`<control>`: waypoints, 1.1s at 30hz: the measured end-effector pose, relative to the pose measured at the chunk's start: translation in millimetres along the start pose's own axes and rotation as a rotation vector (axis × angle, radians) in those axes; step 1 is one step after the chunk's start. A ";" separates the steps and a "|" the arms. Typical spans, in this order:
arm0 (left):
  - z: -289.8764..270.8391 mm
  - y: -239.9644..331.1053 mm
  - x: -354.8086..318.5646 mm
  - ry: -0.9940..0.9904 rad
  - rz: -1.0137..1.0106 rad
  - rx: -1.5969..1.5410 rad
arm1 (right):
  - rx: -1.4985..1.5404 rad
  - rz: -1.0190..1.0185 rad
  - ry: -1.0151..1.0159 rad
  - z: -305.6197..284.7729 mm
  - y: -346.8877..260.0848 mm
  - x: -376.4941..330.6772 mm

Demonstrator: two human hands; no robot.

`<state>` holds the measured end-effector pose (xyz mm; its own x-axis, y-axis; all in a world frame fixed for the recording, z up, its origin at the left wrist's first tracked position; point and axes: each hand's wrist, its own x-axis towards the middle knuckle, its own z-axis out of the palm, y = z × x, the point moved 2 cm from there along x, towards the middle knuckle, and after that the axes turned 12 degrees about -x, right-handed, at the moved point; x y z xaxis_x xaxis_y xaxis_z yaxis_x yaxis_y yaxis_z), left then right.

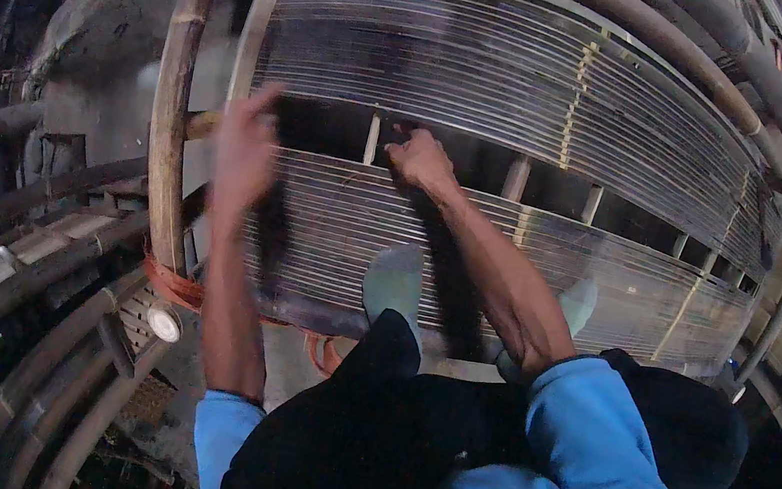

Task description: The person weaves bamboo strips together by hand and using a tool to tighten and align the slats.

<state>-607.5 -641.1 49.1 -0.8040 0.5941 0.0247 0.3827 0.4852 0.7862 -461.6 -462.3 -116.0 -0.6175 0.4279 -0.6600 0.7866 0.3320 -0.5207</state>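
In front of me lies a large panel of thin, pale, closely set parallel strips (420, 52), with a second such panel (344, 222) nearer. Between them runs a dark gap, crossed by short light crosspieces (372, 139). My right hand (421, 158) is over the gap, just right of one crosspiece, its fingers curled together; anything between them is too small to make out. At the left end of the gap, beside the bamboo frame post, my left hand (249, 147) is smeared by motion, so its fingers and any contents are unclear.
My feet in pale grey-green socks (393, 283) rest on the nearer panel. A thick upright bamboo post (177, 101) stands left, with orange binding (173, 285) at its foot. Bamboo poles (663, 47) run along the far side. A round white lamp (164, 323) glows lower left.
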 end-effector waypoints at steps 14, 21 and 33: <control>135.1 -110.5 16.7 -0.406 -0.414 0.275 | -0.018 -0.122 -0.014 -0.2 -23.4 -13.7; 75.8 -30.0 35.2 -0.442 -0.367 0.149 | 0.605 -0.536 -0.047 -22.0 16.7 0.2; 63.4 -8.9 -37.1 -0.160 0.055 0.147 | 0.063 -0.605 0.049 -59.8 -14.5 -51.4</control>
<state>-552.3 -626.8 2.0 -0.7024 0.7106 -0.0425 0.4952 0.5306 0.6879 -441.1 -438.8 -42.2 -0.9528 0.2175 -0.2117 0.2932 0.4790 -0.8274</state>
